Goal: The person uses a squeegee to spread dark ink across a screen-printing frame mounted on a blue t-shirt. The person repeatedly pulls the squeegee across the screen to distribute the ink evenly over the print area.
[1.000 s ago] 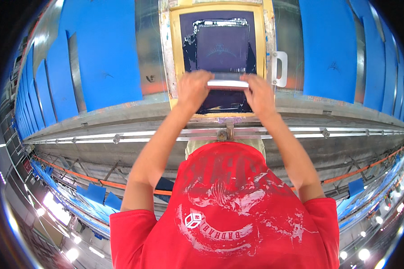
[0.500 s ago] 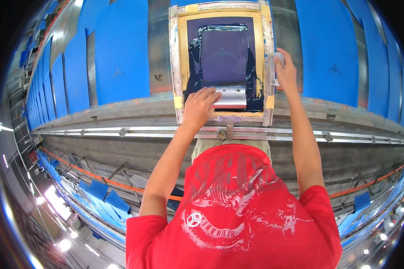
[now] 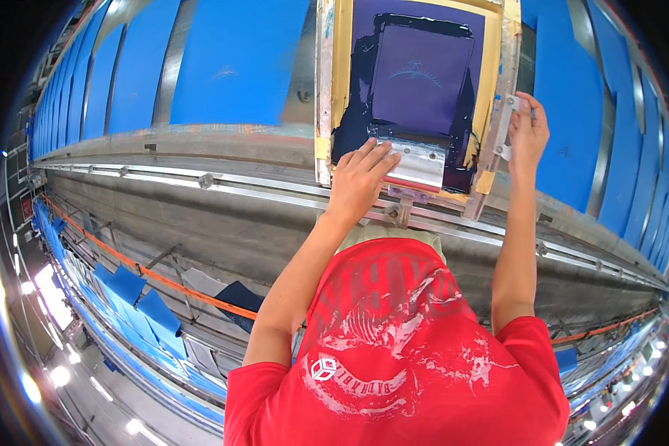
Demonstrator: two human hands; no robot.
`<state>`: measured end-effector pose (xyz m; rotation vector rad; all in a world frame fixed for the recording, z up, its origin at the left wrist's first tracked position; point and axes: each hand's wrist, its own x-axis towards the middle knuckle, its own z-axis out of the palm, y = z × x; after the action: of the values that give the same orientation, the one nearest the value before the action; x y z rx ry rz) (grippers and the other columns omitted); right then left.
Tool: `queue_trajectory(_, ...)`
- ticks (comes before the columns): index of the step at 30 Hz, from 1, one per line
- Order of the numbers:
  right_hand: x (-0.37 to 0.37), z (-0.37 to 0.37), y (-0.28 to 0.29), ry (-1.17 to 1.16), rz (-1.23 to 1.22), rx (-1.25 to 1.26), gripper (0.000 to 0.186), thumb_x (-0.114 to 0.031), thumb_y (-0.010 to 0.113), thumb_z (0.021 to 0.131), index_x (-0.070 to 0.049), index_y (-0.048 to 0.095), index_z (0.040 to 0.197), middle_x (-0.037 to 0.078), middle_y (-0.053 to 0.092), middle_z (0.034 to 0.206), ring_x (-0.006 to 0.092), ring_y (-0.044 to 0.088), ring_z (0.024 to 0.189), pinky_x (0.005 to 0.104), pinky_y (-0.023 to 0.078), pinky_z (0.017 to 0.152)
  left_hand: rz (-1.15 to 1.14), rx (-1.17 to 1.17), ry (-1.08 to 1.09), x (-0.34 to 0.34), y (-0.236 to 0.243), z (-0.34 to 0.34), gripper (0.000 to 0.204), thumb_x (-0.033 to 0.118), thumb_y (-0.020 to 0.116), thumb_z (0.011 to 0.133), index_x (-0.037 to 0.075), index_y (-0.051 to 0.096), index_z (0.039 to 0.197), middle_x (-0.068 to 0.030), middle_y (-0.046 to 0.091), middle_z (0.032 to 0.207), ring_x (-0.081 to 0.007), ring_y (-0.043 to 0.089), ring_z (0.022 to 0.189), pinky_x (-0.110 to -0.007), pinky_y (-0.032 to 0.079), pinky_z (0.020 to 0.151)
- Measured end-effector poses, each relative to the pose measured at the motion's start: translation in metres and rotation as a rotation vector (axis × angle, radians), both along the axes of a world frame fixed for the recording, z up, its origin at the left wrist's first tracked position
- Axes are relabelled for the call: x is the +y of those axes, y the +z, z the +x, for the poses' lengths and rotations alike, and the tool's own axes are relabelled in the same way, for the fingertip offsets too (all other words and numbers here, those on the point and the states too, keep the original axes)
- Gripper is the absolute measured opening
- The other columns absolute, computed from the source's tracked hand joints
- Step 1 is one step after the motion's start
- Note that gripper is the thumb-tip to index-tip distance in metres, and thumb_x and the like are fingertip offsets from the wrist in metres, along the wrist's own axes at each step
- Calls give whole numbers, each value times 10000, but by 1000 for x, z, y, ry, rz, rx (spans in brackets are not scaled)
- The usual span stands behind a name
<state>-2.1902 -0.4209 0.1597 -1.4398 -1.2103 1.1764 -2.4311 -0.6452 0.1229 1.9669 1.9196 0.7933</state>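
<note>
A screen-printing frame [image 3: 323, 97] with pale, tape-covered edges lies in front of me. Dark ink [image 3: 363, 70] surrounds the purple mesh panel [image 3: 416, 100], which bears a thin curved motif. My left hand [image 3: 360, 178] is closed over the left end of a squeegee [image 3: 427, 165], a wide metal blade holder with a red strip along its near side. The squeegee rests at the near end of the mesh. My right hand [image 3: 528, 134] grips a light metal handle [image 3: 506, 128] on the frame's right side, fingers wrapped round it.
Blue sheets [image 3: 238, 59] with faint printed motifs lie along the long table to both sides. A metal rail [image 3: 260, 189] runs along the table's near edge, with a clamp-like stop [image 3: 398, 214] below the frame. Behind me, an orange rail [image 3: 149, 264] borders another row of blue sheets.
The whole view has shifted and turned, with the frame now farther right, higher and slightly slanted in the picture. Both hands keep their holds; the squeegee stays at the mesh's near end.
</note>
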Motion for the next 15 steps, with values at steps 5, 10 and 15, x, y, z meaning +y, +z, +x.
queue_trajectory(5, -14, -39, 56, 83, 28, 0, 244, -238, 566, 1072, -54, 639, 1215, -65, 397, 662, 15, 330, 544, 210, 256, 472, 98, -10, 48, -14, 13, -24, 458, 20, 707, 806, 183, 705, 1234, -30, 679, 1306, -281, 601, 1265, -416, 482, 946)
queue_trajectory(10, -28, -43, 74, 125, 63, 65, 221, -221, 570, 1068, -55, 649, 1190, -74, 415, 688, 4, 327, 548, 208, 237, 461, 132, 10, 41, -25, 28, -41, 396, 27, 665, 835, 175, 724, 1198, -33, 687, 1300, -275, 614, 1243, -428, 481, 931)
queue_trajectory(15, -19, -26, 55, 77, 33, 107, 221, -220, 543, 1078, -61, 638, 1199, -71, 407, 673, 12, 326, 522, 208, 251, 450, 105, 21, 19, -15, 13, -50, 307, 100, 622, 882, 147, 737, 1162, -52, 702, 1276, -291, 633, 1212, -423, 501, 937)
